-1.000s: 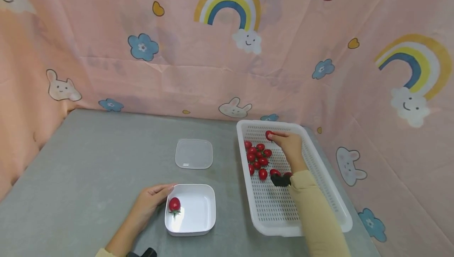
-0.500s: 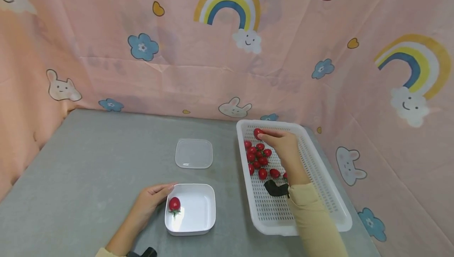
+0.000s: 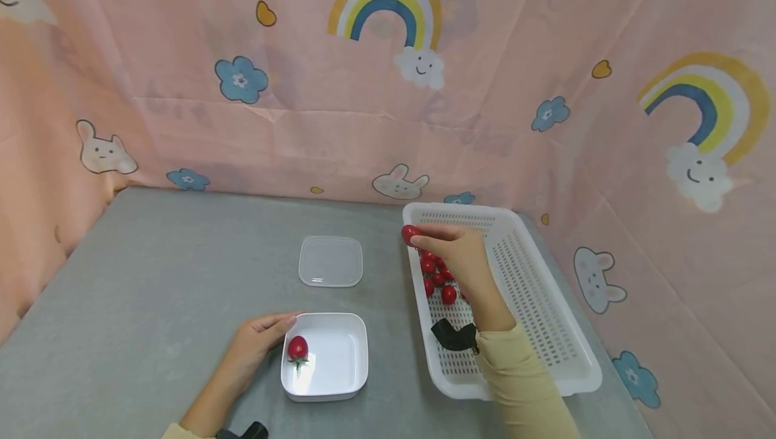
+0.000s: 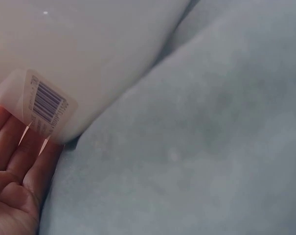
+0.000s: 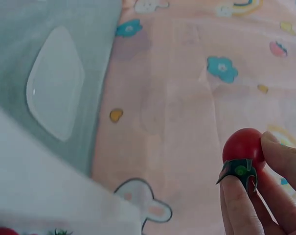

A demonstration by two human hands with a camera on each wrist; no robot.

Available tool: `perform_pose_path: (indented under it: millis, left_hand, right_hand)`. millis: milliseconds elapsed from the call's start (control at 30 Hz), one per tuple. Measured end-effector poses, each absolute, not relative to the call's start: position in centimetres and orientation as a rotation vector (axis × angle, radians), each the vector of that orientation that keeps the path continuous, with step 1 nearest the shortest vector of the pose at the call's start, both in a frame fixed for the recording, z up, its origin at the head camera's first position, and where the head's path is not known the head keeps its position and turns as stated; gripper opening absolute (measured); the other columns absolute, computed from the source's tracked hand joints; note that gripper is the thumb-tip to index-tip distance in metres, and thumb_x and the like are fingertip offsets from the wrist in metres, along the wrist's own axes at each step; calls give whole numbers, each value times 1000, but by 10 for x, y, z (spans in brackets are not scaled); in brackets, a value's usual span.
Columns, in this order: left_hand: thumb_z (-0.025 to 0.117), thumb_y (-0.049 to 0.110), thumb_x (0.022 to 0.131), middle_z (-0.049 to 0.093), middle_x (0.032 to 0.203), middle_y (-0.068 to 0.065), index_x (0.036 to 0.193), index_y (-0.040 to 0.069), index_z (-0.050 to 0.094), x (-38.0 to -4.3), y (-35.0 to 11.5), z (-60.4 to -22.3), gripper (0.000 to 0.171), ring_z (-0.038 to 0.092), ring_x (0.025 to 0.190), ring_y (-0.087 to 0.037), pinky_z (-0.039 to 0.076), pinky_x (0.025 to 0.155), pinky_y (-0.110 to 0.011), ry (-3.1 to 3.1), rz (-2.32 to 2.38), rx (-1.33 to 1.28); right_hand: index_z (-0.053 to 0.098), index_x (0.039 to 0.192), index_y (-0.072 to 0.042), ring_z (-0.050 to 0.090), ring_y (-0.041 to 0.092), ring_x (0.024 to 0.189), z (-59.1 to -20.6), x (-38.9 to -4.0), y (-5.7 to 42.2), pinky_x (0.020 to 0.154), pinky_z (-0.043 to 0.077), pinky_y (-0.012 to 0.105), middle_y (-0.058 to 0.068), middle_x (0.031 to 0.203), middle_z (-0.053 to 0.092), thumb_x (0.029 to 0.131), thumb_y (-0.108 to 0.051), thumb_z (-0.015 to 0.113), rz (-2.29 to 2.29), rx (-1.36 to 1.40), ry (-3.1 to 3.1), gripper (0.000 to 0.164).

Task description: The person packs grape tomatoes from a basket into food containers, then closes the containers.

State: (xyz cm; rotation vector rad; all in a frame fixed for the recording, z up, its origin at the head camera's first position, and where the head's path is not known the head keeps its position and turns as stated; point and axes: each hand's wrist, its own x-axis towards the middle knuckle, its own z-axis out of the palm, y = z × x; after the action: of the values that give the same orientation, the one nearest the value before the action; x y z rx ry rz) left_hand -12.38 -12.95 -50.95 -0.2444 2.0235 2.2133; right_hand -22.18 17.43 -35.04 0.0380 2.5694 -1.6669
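Note:
My right hand pinches a red cherry tomato between thumb and fingers over the left rim of a white perforated basket. In the right wrist view the green calyx of that cherry tomato faces my fingers. Several more cherry tomatoes lie in the basket, partly hidden by my hand. A white square box stands left of it with one cherry tomato inside. At the box's upper left corner rests my left hand, its fingers straight along the outer wall near a barcode label.
A translucent lid lies flat on the grey table behind the box. A pink patterned curtain hangs along the back and sides. Black camera mounts sit at both wrists.
My right hand has carried the cherry tomato leftward from inside the basket to its left rim. My left hand and the box have stayed in place.

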Motion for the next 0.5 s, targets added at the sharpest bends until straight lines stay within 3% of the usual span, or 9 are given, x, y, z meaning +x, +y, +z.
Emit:
perform_pose_path:
  millis: [167, 500]
  left_hand:
    - [66, 16, 95, 74, 96, 18, 120, -10, 66, -124, -129, -509, 36, 67, 96, 4, 52, 87, -16, 2032, 2206, -253]
    - [65, 16, 95, 74, 97, 18, 120, -10, 66, -124, -129, -508, 36, 66, 97, 4, 52, 87, -16, 2038, 2197, -257]
  right_hand:
    - [76, 115, -13, 65, 20, 105, -351, -211, 160, 88, 52, 32, 8, 114, 75, 86, -31, 78, -1637, -52, 2566, 34]
    - [78, 108, -11, 67, 16, 96, -352, -199, 135, 88, 47, 33, 7, 105, 77, 81, -20, 82, -1708, -168, 2445, 28]
